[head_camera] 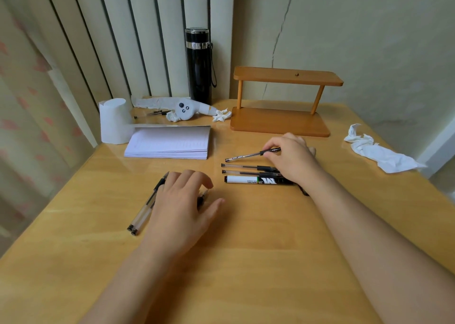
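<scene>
Pen [243, 156], slim, clear with a black grip section, is pinched by the right hand [290, 158] over a glossy yellow wooden table [246, 262] in a pale-walled corner. Just nearer than the grip lie two pens [246, 169] and a thick marker [246, 179]. Well left, the left hand [182, 205] rests relaxed on clear pens [142, 215]. Beyond stand a wooden shelf [283, 77], a notebook [170, 142] and a black flask [198, 70].

Honey-yellow wood-grain counter [246, 254], black flask [199, 72] with a silver band, orange-brown shelf [286, 77]. All the pens [242, 156] are clear with black grips, marker [240, 179] white with a black-green label, tissue [379, 152] white, curtain [27, 107] cream with pinkish blotches.
</scene>
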